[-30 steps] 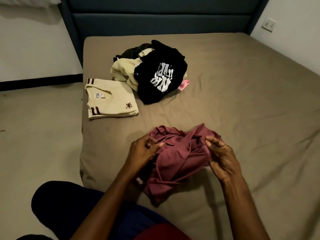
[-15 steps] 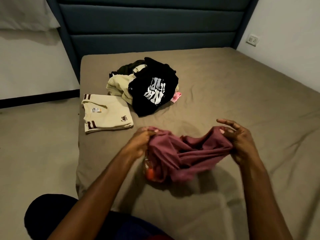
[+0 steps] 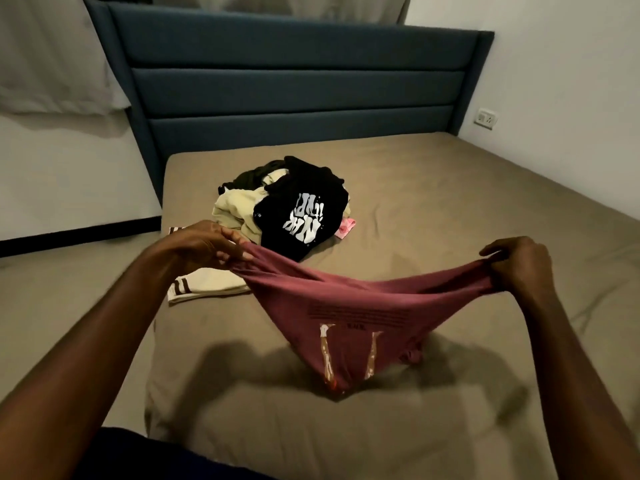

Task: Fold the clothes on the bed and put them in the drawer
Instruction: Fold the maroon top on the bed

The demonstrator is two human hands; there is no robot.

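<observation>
I hold the maroon shirt stretched between my two hands above the near part of the bed, so that its crumpled cloth can fall open and I can find its edges before folding. Its printed side faces me, and the lower part sags in a point, its tip at or just above the brown sheet. My right hand is raised out to the right, fingers curled and pinching a bunched edge of the shirt. My left hand is raised out to the left, forearm reaching up from the lower corner, with its fingers pinching the other bunched edge. Both arms are spread wide, which keeps the cloth taut along the top.

Just beyond my left hand lies a folded cream shirt with dark stripes, flat near the bed's left edge, judged already done. Farther on sits the unfolded pile: a black printed top over cream and dark pieces, with a small pink item beside it. Behind stands the blue headboard. No drawer is in view
</observation>
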